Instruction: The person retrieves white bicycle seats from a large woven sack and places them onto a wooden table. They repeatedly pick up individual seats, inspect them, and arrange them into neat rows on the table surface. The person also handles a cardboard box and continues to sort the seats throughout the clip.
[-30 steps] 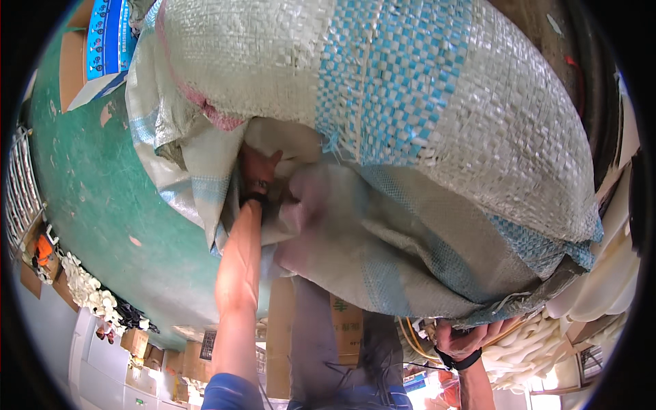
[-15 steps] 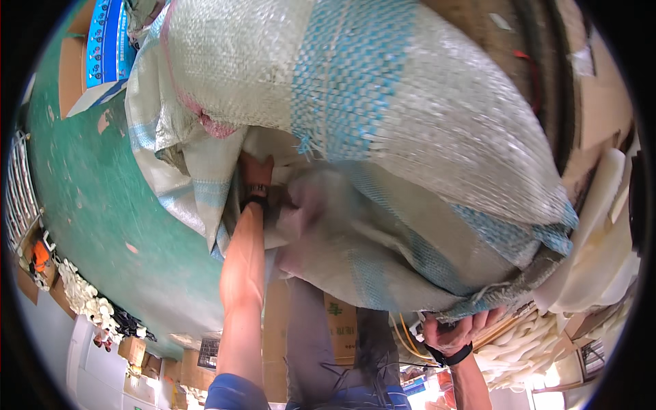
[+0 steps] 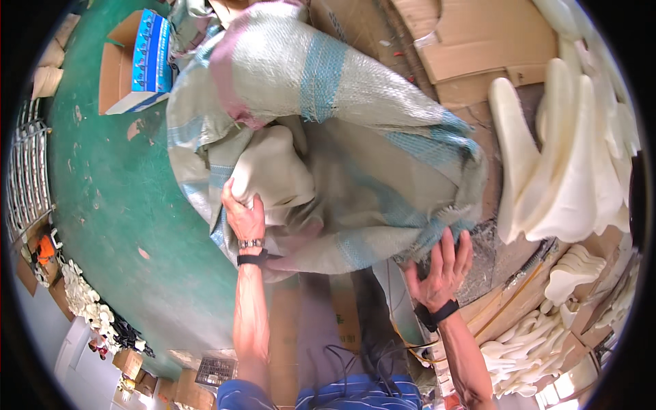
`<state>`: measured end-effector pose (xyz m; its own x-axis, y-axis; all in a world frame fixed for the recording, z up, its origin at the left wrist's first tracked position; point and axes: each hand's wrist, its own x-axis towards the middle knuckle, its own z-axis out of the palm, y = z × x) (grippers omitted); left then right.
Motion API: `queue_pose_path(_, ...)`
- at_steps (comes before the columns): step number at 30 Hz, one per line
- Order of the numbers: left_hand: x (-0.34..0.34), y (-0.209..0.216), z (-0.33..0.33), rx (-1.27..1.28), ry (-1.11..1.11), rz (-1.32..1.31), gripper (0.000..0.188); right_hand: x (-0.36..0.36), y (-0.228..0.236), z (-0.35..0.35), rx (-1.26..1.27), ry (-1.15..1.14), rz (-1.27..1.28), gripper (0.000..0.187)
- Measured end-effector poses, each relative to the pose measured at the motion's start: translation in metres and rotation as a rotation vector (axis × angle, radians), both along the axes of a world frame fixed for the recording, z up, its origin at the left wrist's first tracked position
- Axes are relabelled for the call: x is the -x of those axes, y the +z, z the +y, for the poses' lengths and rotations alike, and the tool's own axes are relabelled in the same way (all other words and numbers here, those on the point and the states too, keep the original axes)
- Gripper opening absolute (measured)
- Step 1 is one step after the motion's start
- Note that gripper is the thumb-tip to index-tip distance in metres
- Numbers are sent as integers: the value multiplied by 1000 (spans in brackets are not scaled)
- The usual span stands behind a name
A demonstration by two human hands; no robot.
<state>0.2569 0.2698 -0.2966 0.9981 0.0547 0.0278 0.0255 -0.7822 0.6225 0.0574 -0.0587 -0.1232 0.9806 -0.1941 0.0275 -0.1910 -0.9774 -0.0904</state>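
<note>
A large woven sack, off-white with blue and pink stripes, lies on its side with its mouth wide apart toward me. Inside its left part sits a smooth cream-coloured moulded piece. My left hand is at the lower left side of this piece, thumb on top and fingers along its edge, gripping it. On the sack's right rim rests my right hand, fingers spread and stretched over the fabric, holding nothing. The deeper inside of the sack is in shadow.
An open blue-and-white cardboard box stands on the green floor at the far left. Long cream-coloured pieces lean at the right, above a heap of similar ones. Flattened cardboard lies at the far right.
The sack's upper side has dropped away from me and its mouth has widened, exposing the cream piece. My right hand has moved up and its fingers have spread; the left hand has come into plain sight.
</note>
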Motion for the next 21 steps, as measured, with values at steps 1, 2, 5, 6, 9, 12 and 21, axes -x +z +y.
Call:
queue_pose_path(1,2,21,4,18,22,-4,74,-4,4,1,-21,2,-17,60)
queue_pose_path(2,4,41,7,39,41,-7,74,-6,8,0,-41,2,-17,60)
queue_pose_path(5,-2,115,7,113,105,-74,75,-6,17,-2,-117,10,-27,62)
queue_pose_path(6,-5,140,8,148,118,-99,75,-9,23,-1,-162,0,-21,63)
queue_pose_path(9,-3,224,7,179,113,-155,78,-9,57,2,-294,-10,-27,67)
queue_pose_path(12,8,306,4,182,78,-213,80,-8,101,16,-415,8,-113,73)
queue_pose_path(21,119,515,-92,397,61,-193,77,-1,279,104,-656,344,-334,98)
